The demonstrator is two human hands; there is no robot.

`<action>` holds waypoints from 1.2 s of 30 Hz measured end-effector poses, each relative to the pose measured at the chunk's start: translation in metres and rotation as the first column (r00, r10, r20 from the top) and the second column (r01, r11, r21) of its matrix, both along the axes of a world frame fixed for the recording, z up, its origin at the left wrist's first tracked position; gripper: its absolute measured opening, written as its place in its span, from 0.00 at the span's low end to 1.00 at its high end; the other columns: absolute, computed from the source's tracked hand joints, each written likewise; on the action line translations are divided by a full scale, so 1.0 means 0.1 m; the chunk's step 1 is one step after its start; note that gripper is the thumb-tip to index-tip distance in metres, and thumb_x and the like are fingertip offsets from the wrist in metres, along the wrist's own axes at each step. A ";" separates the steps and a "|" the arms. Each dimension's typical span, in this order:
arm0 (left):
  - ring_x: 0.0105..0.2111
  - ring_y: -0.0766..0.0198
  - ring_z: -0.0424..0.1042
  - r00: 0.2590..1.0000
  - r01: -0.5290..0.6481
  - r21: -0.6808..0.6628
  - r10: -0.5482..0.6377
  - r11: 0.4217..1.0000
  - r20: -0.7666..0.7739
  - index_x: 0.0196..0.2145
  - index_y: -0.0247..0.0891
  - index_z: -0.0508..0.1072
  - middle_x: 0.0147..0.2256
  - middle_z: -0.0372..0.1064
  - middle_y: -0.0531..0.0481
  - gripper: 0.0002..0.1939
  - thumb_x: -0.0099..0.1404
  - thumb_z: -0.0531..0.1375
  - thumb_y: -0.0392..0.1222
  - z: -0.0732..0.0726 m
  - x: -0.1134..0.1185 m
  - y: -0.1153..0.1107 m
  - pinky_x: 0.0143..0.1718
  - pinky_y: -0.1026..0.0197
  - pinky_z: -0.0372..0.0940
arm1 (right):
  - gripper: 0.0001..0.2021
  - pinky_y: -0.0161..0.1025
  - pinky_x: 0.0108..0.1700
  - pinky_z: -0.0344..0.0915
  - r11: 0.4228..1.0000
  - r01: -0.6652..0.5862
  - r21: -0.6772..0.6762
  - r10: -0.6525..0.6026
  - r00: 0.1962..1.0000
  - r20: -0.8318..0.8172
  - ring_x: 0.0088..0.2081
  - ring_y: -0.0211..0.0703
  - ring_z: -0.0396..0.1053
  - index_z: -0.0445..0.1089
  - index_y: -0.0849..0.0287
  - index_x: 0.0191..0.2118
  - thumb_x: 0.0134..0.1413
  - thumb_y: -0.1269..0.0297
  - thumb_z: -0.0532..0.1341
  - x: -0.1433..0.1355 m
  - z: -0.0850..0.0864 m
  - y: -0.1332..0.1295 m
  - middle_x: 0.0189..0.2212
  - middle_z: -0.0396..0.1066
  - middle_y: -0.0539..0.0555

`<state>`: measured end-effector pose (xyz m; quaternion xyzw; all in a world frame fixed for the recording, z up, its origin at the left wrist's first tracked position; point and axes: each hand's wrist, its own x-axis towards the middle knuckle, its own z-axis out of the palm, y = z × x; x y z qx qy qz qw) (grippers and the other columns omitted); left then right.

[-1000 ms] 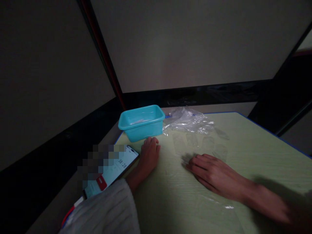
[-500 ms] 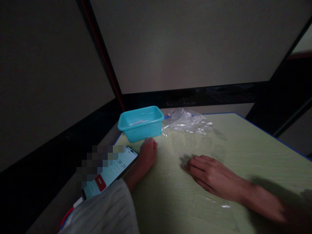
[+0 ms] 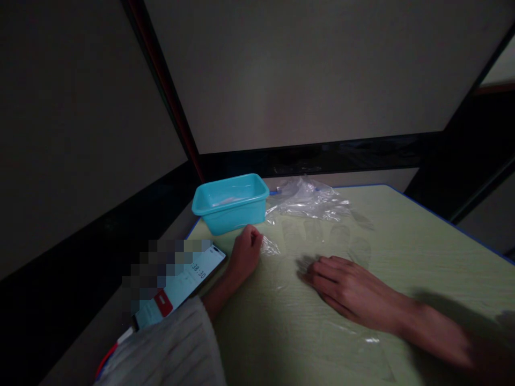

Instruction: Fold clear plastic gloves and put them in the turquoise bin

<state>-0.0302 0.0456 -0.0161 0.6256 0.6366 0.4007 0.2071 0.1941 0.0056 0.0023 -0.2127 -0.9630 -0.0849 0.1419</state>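
A clear disposable plastic glove (image 3: 339, 236) lies spread on the table, its finger outlines pointing away from me. My left hand (image 3: 246, 251) is closed in a pinch on the glove's left side, where the film is bunched and shiny beside the fingertips. Palm down, my right hand (image 3: 348, 287) rests on the middle of the glove with its fingers stretched forward and slightly bent. Beyond the left hand stands a turquoise plastic basin (image 3: 235, 217) with something pale inside. A crumpled clear plastic bag (image 3: 309, 199) lies right of the basin.
A phone (image 3: 187, 284) with a running timer lies by my left forearm, partly blurred out. The pale wood-grain table (image 3: 434, 252) has a blue edge. Grey panels (image 3: 314, 75) with dark trim rise behind it and on the left.
My left hand has lifted slightly, and the pinched plastic beside it now shows as a shiny crease. My right hand stays in place.
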 end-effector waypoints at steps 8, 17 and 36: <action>0.16 0.68 0.61 0.947 0.125 -0.066 -0.099 0.990 0.306 0.34 0.39 0.58 0.15 0.57 0.65 0.13 0.50 0.55 0.30 0.07 0.07 -0.05 0.21 0.67 0.54 | 0.09 0.43 0.37 0.66 0.999 0.002 -0.037 -0.001 1.000 0.016 0.32 0.45 0.66 0.68 0.62 0.36 0.57 0.73 0.51 0.01 -0.02 0.00 0.32 0.69 0.55; 0.14 0.71 0.59 0.800 0.307 -0.094 -0.203 0.947 0.564 0.37 0.38 0.59 0.15 0.58 0.65 0.18 0.48 0.57 0.42 0.16 0.15 -0.10 0.18 0.68 0.54 | 0.12 0.44 0.39 0.65 0.970 0.027 -0.242 -0.035 0.999 -0.029 0.35 0.45 0.65 0.68 0.63 0.39 0.59 0.73 0.48 0.02 0.02 0.02 0.34 0.68 0.57; 0.14 0.73 0.54 0.634 0.379 -0.069 -0.204 0.923 0.746 0.36 0.35 0.65 0.13 0.55 0.64 0.17 0.46 0.61 0.41 0.15 0.26 -0.11 0.17 0.70 0.49 | 0.14 0.47 0.57 0.54 0.852 -0.086 -0.517 0.010 0.989 -0.148 0.52 0.44 0.60 0.61 0.60 0.51 0.62 0.68 0.49 0.00 0.00 0.05 0.49 0.66 0.58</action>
